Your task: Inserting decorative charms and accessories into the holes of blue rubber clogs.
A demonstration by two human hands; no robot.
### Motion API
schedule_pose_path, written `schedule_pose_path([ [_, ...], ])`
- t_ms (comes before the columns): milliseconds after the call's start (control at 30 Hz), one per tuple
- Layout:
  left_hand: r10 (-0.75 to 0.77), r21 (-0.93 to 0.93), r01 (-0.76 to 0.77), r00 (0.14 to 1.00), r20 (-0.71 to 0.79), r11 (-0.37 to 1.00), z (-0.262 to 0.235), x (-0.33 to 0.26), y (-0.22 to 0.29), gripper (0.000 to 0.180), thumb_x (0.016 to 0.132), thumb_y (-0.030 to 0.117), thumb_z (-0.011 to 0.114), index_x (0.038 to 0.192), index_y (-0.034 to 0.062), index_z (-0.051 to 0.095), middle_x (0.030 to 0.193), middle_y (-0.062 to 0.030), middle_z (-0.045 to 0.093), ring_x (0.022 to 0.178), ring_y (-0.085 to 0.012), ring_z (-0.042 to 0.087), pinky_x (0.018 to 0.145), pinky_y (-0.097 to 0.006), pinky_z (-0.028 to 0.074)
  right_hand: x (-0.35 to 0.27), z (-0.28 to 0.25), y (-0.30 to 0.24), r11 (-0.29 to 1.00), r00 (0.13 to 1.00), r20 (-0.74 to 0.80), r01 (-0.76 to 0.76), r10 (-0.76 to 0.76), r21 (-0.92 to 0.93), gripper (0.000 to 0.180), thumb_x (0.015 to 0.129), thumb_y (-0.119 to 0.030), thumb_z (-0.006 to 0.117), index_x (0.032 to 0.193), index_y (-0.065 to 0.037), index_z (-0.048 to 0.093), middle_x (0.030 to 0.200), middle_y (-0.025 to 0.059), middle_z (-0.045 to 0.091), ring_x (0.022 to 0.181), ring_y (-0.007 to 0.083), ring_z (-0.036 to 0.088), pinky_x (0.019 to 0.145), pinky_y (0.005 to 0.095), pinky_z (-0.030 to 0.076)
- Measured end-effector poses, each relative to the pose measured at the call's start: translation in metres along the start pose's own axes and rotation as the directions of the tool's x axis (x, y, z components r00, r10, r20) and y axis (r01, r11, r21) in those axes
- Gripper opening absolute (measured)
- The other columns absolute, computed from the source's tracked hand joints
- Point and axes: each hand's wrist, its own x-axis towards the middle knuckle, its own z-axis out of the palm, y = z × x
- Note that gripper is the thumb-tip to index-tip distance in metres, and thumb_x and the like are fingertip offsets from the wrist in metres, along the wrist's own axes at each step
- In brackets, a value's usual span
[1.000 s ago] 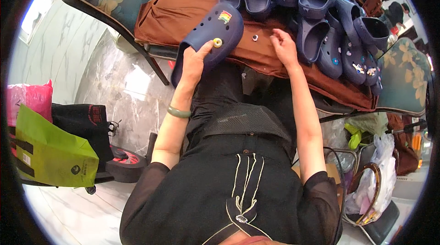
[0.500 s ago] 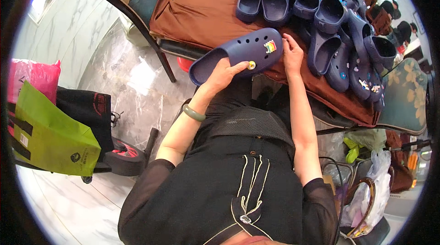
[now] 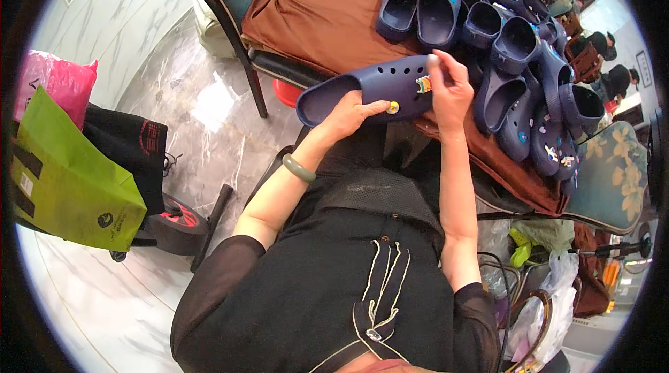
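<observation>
A navy clog (image 3: 390, 80) with round vent holes lies tilted across the front of me, its heel opening to the left. My left hand (image 3: 350, 111) grips it at the near side, fingers inside the opening and thumb stretched along the upper beside a small yellow-and-white charm (image 3: 394, 107). A rainbow-coloured charm (image 3: 424, 84) sits near the toe. Right by it, my right hand (image 3: 451, 90) is closed over the toe end, fingers bent together. Whatever lies between those fingertips is hidden.
Several navy clogs (image 3: 516, 45), some with charms, are heaped on the brown cloth (image 3: 327, 21) ahead and right. Flowered chairs (image 3: 613, 167) stand at both ends. At the left are a green bag (image 3: 77, 178) and a pink package (image 3: 59, 84). A plastic bag (image 3: 550, 303) is at lower right.
My right hand has moved from the toe tip onto the top of the toe, beside the rainbow charm. My left hand keeps its grip on the clog. The whole view has shifted slightly.
</observation>
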Motion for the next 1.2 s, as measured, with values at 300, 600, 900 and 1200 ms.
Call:
schedule_pose_path([
  [300, -0.003, 0.013, 0.003, 0.999, 0.033, 1.000, 0.000, 0.007, -0.010, 0.041, 0.084, 0.019, 0.066, 0.119, 0.0008, 0.053, 0.111, -0.0039, 0.060, 0.100, -0.0131, 0.055, 0.091, -0.029, 0.042, -0.005, 0.022, -0.004, 0.803, 0.857, 0.298, 0.504, -0.420, -0.317, 0.014, 0.074, -0.020, 0.072, 0.086, -0.014, 0.069, 0.084, -0.0020, 0.062, 0.085, 0.0193, 0.057, 0.083, 0.0362, 0.038],
  [600, -0.049, 0.041, 0.047, 0.998, 0.040, 0.998, -0.002, 0.008, -0.012, 0.040, 0.084, 0.019, 0.066, 0.118, 0.0014, 0.055, 0.108, -0.0028, 0.061, 0.099, -0.0126, 0.055, 0.090, -0.029, 0.042, -0.001, 0.017, -0.019, 0.801, 0.858, 0.407, 0.468, -0.312, -0.373, 0.010, 0.077, -0.021, 0.068, 0.082, -0.012, 0.071, 0.079, 0.0005, 0.065, 0.088, 0.0184, 0.056, 0.086, 0.0395, 0.035],
  [900, -0.049, 0.044, 0.047, 0.997, 0.053, 0.998, 0.001, 0.004, -0.007, 0.041, 0.083, 0.020, 0.066, 0.117, -0.0001, 0.055, 0.107, -0.0047, 0.061, 0.099, -0.0132, 0.056, 0.089, -0.029, 0.043, 0.058, 0.020, -0.016, 0.875, 0.616, 0.783, 0.327, 0.090, -0.357, 0.012, 0.072, -0.020, 0.073, 0.075, -0.009, 0.070, 0.078, 0.0080, 0.066, 0.088, 0.0229, 0.060, 0.084, 0.0396, 0.041],
  [1200, -0.041, 0.074, 0.043, 0.999, -0.026, 0.996, 0.003, 0.010, -0.007, 0.041, 0.081, 0.026, 0.062, 0.109, -0.0041, 0.060, 0.099, -0.0108, 0.066, 0.092, -0.0173, 0.060, 0.084, -0.031, 0.045, 0.066, 0.026, 0.016, 0.900, 0.312, 0.939, -0.436, 0.143, 0.008, 0.011, 0.081, -0.007, 0.068, 0.088, 0.001, 0.065, 0.099, 0.0037, 0.064, 0.090, 0.0096, 0.058, 0.082, 0.0232, 0.046],
])
